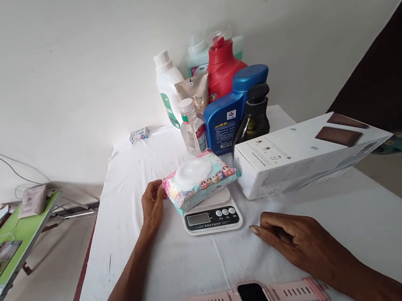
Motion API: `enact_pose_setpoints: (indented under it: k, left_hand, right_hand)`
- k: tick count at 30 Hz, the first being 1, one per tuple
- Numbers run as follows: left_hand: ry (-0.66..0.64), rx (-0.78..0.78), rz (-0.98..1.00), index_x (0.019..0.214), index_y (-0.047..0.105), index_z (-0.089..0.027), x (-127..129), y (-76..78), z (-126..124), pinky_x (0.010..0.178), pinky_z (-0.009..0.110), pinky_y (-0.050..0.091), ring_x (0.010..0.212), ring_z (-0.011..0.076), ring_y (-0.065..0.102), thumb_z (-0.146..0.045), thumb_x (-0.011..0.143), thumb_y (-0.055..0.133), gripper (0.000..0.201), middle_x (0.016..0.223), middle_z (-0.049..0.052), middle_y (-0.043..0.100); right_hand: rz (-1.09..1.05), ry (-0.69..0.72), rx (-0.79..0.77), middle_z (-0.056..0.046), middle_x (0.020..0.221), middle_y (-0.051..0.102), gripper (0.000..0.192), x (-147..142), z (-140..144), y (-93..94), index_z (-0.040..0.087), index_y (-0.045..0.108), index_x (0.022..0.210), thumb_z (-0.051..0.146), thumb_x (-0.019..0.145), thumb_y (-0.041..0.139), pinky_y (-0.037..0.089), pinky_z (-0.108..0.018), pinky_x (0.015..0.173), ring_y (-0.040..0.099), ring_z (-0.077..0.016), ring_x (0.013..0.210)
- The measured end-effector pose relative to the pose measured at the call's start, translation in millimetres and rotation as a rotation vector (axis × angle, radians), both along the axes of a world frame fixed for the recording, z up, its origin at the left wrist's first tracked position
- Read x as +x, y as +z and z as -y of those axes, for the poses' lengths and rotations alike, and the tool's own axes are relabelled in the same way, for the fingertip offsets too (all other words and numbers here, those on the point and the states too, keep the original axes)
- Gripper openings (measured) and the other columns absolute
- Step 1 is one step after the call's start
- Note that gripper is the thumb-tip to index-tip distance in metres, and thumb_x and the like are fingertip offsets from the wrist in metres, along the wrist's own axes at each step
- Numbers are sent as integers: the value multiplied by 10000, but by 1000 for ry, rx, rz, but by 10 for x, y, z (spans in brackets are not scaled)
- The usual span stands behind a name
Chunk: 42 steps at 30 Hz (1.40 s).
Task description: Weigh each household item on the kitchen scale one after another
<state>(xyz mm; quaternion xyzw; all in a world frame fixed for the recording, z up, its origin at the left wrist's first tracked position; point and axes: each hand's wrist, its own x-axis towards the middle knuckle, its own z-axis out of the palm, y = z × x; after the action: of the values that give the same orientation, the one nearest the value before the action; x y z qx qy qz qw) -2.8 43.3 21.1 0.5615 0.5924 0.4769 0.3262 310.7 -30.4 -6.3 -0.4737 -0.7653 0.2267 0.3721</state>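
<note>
A pack of wet wipes (209, 185) with a white lid lies slantwise on a white kitchen scale (213, 221). The scale's display looks blank. My left hand (153, 205) is at the pack's left end, its curled fingers against the wrapper and the fingertips partly hidden. On the cloth to the right of the scale rests my right hand (297, 240), fingers curled in and thumb pointing toward the scale; nothing shows in it. A smartwatch with a pink strap (255, 299) lies flat in front of the scale, its screen dark.
Behind the scale stand a clear bottle (193, 131), a blue bottle (225, 122), a dark pump bottle (256, 116), a red bottle (221, 66), a white bottle (167, 83) and a beige tube (195, 92). A long white box (281, 167) lies at right, a small box (138, 135) at back left.
</note>
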Motion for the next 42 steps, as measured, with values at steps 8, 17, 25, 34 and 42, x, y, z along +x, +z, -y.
enact_pose_setpoints:
  k: [8, 17, 25, 34, 42]
  left_hand:
    - [25, -6, -30, 1051, 707, -181, -17, -21, -21, 775, 312, 532, 843, 191, 658, -542, 951, 603, 389, 970, 62, 747]
    - [-13, 33, 104, 1114, 703, -146, -50, -121, -36, 782, 372, 542, 865, 229, 689, -722, 1030, 295, 711, 977, 118, 741]
    - [-150, 269, -162, 1490, 455, -254, 69, 293, 109, 1107, 509, 465, 1359, 324, 549, -778, 898, 565, 798, 1479, 154, 545]
    - [-190, 256, -540, 1325, 561, -229, 419, 499, 71, 961, 489, 551, 1156, 320, 650, -440, 766, 849, 664, 1258, 111, 671]
    - [-32, 153, -129, 1247, 636, -237, 452, 783, 260, 735, 381, 588, 923, 247, 704, -486, 759, 863, 593, 1053, 39, 736]
  right_hand:
    - [-8, 12, 3, 60, 558, 403, 421, -2, -3, -16, 230, 339, 681, 383, 1011, 551, 331, -215, 466, 364, -94, 482]
    - [-9, 15, -11, 60, 565, 407, 419, 10, 0, -50, 229, 337, 688, 381, 1019, 543, 320, -222, 482, 364, -96, 498]
    - [-20, 32, -54, 54, 582, 409, 402, 7, 12, -26, 235, 336, 696, 377, 1031, 506, 313, -242, 507, 372, -108, 515]
    - [-29, 58, -53, 54, 597, 397, 392, 9, 2, -56, 236, 322, 699, 359, 1036, 481, 301, -249, 528, 366, -111, 536]
    - [-17, 62, -63, 52, 604, 392, 383, 4, 13, -34, 237, 298, 702, 340, 1031, 464, 295, -259, 539, 368, -114, 534]
